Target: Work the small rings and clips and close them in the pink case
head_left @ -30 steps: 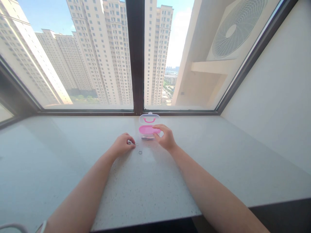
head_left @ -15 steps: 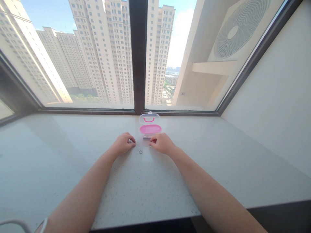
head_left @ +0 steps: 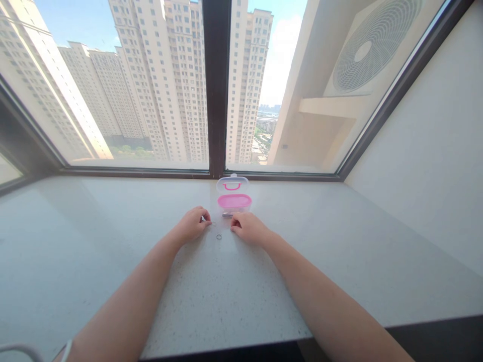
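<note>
Sill: the pale speckled sill (head_left: 226, 291) runs from the person's forearms up to the window.
Ring: a small dark ring (head_left: 219, 238) lies flat on the sill, between the two hands and slightly nearer the person than their fingertips.
Right hand: the right hand (head_left: 248, 228) has its fingers bunched toward the thumb, low over the sill; whether anything is pinched there, I cannot tell.
Left hand: the left hand (head_left: 193, 224) curls with thumb and forefinger nearly meeting; I cannot tell if they grip anything.
Box: the clear box with a pink tray (head_left: 234, 201) stands just beyond the right hand, its lid (head_left: 233, 184) raised behind, with a pink handle.
Window: a dark frame (head_left: 217, 100), tall buildings outside.
</note>
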Available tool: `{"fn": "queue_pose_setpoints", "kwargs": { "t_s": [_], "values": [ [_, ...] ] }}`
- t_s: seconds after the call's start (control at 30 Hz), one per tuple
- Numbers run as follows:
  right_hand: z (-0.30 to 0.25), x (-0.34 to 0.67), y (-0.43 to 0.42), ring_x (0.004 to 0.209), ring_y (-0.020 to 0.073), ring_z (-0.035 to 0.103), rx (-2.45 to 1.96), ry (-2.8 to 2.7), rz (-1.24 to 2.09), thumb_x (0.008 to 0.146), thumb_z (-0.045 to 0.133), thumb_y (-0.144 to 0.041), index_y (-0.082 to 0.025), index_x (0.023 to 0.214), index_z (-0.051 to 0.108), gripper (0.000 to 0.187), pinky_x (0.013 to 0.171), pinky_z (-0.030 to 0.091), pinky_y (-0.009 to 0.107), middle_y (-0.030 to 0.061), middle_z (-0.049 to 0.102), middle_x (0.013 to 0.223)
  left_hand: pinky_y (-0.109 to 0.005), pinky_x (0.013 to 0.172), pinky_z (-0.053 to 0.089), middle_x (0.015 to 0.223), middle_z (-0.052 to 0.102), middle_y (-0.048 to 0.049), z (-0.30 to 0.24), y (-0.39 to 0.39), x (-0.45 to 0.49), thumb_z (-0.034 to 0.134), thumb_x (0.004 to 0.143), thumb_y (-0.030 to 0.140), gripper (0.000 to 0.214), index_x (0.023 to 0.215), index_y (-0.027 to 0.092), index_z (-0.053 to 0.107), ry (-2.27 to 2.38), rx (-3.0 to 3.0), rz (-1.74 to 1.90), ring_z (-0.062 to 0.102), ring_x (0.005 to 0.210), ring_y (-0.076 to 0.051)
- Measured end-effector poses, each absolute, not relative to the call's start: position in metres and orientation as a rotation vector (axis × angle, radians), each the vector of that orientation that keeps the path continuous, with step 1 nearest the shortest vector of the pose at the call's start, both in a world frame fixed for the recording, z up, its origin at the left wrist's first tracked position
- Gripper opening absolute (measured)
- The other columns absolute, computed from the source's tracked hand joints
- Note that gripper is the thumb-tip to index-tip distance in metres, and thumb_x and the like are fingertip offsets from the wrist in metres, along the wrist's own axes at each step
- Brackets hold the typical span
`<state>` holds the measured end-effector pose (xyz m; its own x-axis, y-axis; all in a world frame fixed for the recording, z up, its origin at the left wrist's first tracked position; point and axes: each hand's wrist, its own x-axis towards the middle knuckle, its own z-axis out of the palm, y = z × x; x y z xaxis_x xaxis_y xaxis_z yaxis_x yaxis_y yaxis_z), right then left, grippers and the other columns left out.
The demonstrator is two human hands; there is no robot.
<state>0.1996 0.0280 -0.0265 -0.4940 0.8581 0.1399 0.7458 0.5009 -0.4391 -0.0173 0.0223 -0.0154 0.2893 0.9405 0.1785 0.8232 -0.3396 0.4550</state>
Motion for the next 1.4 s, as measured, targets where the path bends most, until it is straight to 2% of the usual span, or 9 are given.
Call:
{"fn": "queue_pose_setpoints", "kwargs": {
  "t_s": [0.1,0.23,0.4,0.5,0.7,0.83,0.97,1.13,1.4],
  "values": [
    [-0.023,0.197,0.024,0.068,0.0131,0.051,-1.251,-2.397,0.505,0.076,0.056,-0.014,-0.014,0.074,0.06,0.004,0.061,0.033,0.024,0.0047,0.062,0.076,-0.028,0.063,0.038,0.072,0.059,-0.0019,-0.011,0.021,-0.015,0.05,0.076,0.027,0.012,0.074,0.018,0.058,1.615,2.236,0.69,0.053,0.066,-0.017],
    [-0.023,0.19,0.019,0.064,0.0116,0.05,-1.072,-2.301,0.633,0.076,0.057,-0.012,-0.014,0.074,0.058,0.003,0.06,0.036,0.023,0.0019,0.059,0.069,-0.026,0.058,0.039,0.064,0.058,0.0011,-0.009,0.019,-0.014,0.051,0.077,0.029,0.013,0.076,0.018,0.057,1.501,2.077,0.842,0.053,0.059,-0.014],
    [-0.033,0.183,0.019,0.049,0.01,0.053,-1.051,-2.052,1.121,0.076,0.055,-0.013,-0.015,0.077,0.056,0.003,0.045,0.038,0.02,-0.0008,0.056,0.059,-0.026,0.059,0.045,0.065,0.062,-0.0007,-0.009,0.016,-0.012,0.057,0.074,0.032,0.026,0.092,0.014,0.063,1.318,1.837,0.904,0.055,0.057,-0.014],
    [-0.035,0.182,0.019,0.052,0.0123,0.057,-1.065,-1.921,1.271,0.074,0.057,-0.014,-0.015,0.079,0.057,0.005,0.038,0.039,0.019,0.0006,0.058,0.062,-0.026,0.058,0.045,0.061,0.062,-0.0016,-0.008,0.015,-0.01,0.06,0.072,0.032,0.024,0.085,0.013,0.067,1.26,1.783,0.869,0.056,0.056,-0.014],
    [-0.034,0.181,0.019,0.052,0.0122,0.057,-1.054,-1.865,1.347,0.069,0.059,-0.012,-0.015,0.078,0.06,0.009,0.037,0.04,0.019,0.0015,0.061,0.063,-0.025,0.058,0.047,0.059,0.064,-0.0027,-0.006,0.011,-0.007,0.064,0.069,0.029,0.017,0.074,0.013,0.067,1.197,1.689,0.817,0.059,0.057,-0.014],
    [-0.034,0.18,0.019,0.052,0.0121,0.057,-1.047,-1.844,1.347,0.07,0.062,-0.018,-0.016,0.075,0.06,0.006,0.036,0.04,0.018,0.0014,0.061,0.061,-0.024,0.055,0.047,0.057,0.063,-0.0018,-0.007,0.009,-0.006,0.066,0.067,0.029,0.016,0.07,0.013,0.066,1.203,1.634,0.766,0.059,0.054,-0.013],
    [-0.034,0.18,0.019,0.053,0.013,0.058,-1.03,-1.832,1.337,0.072,0.061,-0.022,-0.016,0.073,0.058,0.007,0.036,0.04,0.018,0.0005,0.059,0.06,-0.024,0.054,0.047,0.056,0.063,-0.0012,-0.01,0.009,-0.004,0.066,0.067,0.031,0.018,0.07,0.013,0.066,1.213,1.598,0.742,0.059,0.055,-0.014],
    [-0.036,0.178,0.019,0.06,0.014,0.061,-0.952,-1.806,1.366,0.07,0.062,-0.022,-0.016,0.077,0.057,0.01,0.039,0.043,0.019,0.0013,0.06,0.068,-0.025,0.056,0.048,0.059,0.064,-0.0014,-0.012,0.009,-0.003,0.067,0.065,0.031,0.019,0.071,0.014,0.067,1.217,1.568,0.727,0.06,0.057,-0.015],
    [-0.039,0.176,0.019,0.055,0.0117,0.057,-0.973,-1.814,1.311,0.07,0.063,-0.022,-0.016,0.079,0.057,0.013,0.042,0.046,0.02,0.0014,0.06,0.07,-0.024,0.053,0.045,0.057,0.065,-0.0017,-0.011,0.011,-0.006,0.067,0.066,0.034,0.022,0.073,0.014,0.068,1.225,1.597,0.723,0.06,0.056,-0.015]
  ]
}}
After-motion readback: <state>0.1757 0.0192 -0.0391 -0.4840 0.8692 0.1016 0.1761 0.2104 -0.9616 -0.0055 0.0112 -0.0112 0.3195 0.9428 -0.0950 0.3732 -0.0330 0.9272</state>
